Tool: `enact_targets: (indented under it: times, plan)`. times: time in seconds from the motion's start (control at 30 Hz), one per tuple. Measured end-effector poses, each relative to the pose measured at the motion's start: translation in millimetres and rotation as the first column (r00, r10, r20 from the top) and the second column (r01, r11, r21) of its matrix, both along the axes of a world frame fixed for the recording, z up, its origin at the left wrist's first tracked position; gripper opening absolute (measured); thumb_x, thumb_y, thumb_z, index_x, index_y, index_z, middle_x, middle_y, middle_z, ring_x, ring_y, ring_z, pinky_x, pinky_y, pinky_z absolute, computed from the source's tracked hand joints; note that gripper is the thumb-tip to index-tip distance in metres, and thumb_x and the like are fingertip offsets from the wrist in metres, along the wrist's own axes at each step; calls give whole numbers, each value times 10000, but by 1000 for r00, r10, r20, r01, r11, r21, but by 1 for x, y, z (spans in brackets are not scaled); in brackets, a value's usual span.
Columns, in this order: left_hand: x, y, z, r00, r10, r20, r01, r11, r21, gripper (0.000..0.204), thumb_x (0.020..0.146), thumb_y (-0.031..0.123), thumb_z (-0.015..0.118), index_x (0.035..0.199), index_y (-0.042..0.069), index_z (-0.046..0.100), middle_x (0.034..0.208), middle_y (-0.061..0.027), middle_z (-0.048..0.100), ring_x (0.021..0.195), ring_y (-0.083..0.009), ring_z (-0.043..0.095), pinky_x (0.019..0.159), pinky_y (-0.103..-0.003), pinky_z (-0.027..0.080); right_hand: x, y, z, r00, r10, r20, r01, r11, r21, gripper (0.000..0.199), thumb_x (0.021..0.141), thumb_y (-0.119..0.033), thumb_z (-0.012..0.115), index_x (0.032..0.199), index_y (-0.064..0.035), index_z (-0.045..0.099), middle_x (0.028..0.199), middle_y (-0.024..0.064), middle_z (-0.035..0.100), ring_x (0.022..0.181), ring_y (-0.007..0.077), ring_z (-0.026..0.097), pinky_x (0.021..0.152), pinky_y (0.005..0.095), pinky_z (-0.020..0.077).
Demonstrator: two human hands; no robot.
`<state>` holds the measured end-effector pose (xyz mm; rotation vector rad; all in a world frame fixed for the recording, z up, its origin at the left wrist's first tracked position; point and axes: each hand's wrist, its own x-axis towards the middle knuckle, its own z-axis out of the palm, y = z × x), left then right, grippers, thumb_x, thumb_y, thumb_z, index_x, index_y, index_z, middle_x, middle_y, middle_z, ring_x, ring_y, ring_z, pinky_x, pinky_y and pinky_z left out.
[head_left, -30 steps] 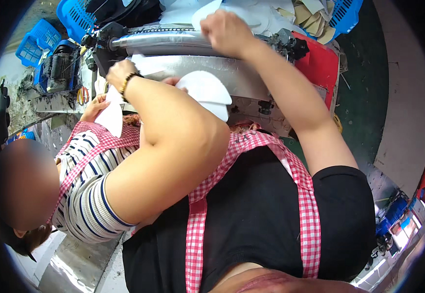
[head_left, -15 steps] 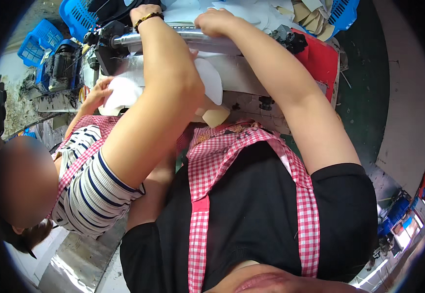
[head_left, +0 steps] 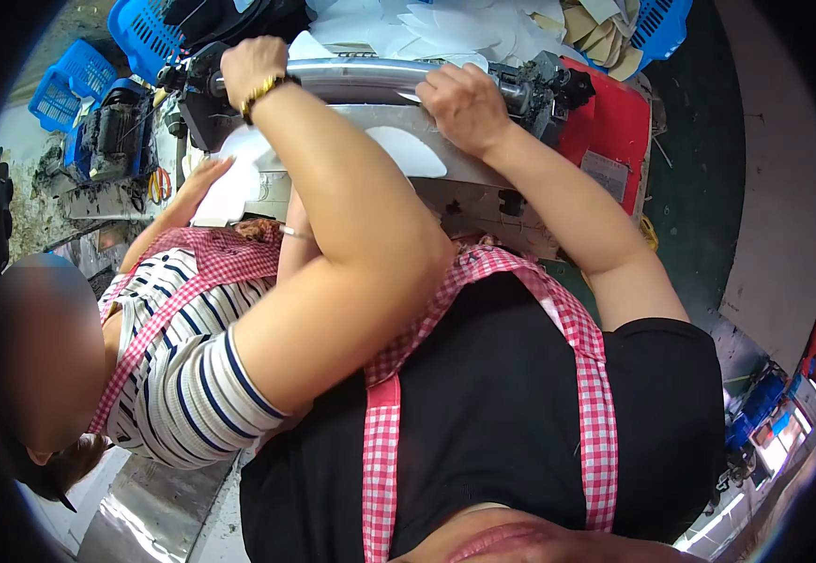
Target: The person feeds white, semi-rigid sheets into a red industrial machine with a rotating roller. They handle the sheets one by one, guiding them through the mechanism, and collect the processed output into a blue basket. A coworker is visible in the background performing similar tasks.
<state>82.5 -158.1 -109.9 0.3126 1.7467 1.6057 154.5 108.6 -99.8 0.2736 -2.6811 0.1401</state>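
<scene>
My right hand (head_left: 466, 108) is closed at the near side of a shiny metal roller (head_left: 351, 68), toward its right end. A thin white edge shows by its fingertips; what it grips is mostly hidden. My left arm passes under the co-worker's bare arm (head_left: 361, 197), and I cannot see its fingers. A wrist with a pale bangle (head_left: 297, 235) shows under that arm; whose it is I cannot tell for sure. The co-worker's braceleted hand (head_left: 253, 70) is closed at the roller's left end. A white curved piece (head_left: 408, 152) lies on the near ledge.
The co-worker's other hand (head_left: 203, 178) is beside white pieces (head_left: 239, 188) at the left. Beyond the roller lies a pile of white cut pieces (head_left: 455, 28). Blue baskets (head_left: 75, 84), a red panel (head_left: 605, 131), tan scraps (head_left: 600, 38) and orange-handled scissors (head_left: 159, 185) surround the bench.
My right hand has come back toward me from beyond the roller and moved right. The co-worker's braceleted hand has shifted left and nearer, its elbow swinging right. More of the near white piece shows.
</scene>
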Motion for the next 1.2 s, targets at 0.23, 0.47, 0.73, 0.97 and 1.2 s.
enact_targets:
  times: [0.23,0.47,0.73,0.97,1.2]
  plan:
    - [-24,62,-18,990,13,-139,-44,973,-225,220,1002,160,558,1151,0,582,1070,-115,618,1014,-229,586,872,-391,513,25,-24,28,997,73,-29,-77,984,-163,61,826,-171,648,810,-112,638,766,54,591,750,236,615,675,373,491]
    - [41,48,49,976,48,212,-72,992,104,215,1002,175,569,1135,9,601,1038,-99,624,978,-209,584,849,-370,507,-132,79,54,827,-384,410,401,915,49,231,863,-197,644,1054,-77,695,1065,158,678,1017,325,657,827,435,520]
    - [50,55,33,958,-24,285,-21,988,152,211,1001,191,582,1116,19,621,1001,-81,630,936,-186,581,823,-345,499,-251,204,-84,-31,-200,979,177,963,202,600,713,-154,828,1269,-100,608,1331,131,582,1232,304,561,896,457,513]
    - [7,78,-22,996,-55,72,59,997,-55,209,1001,206,594,1100,28,640,969,-65,636,900,-166,579,800,-323,493,-217,200,-123,37,-66,997,177,982,59,1045,675,-209,889,1546,-155,313,1592,122,349,1403,356,423,1097,511,406]
    - [36,66,-16,994,-92,57,99,984,-149,208,1001,221,605,1084,37,658,937,-49,642,864,-146,576,777,-302,487,-210,190,-116,147,-118,982,247,966,80,795,681,-244,889,1361,-120,497,1381,95,503,1231,304,503,970,486,461]
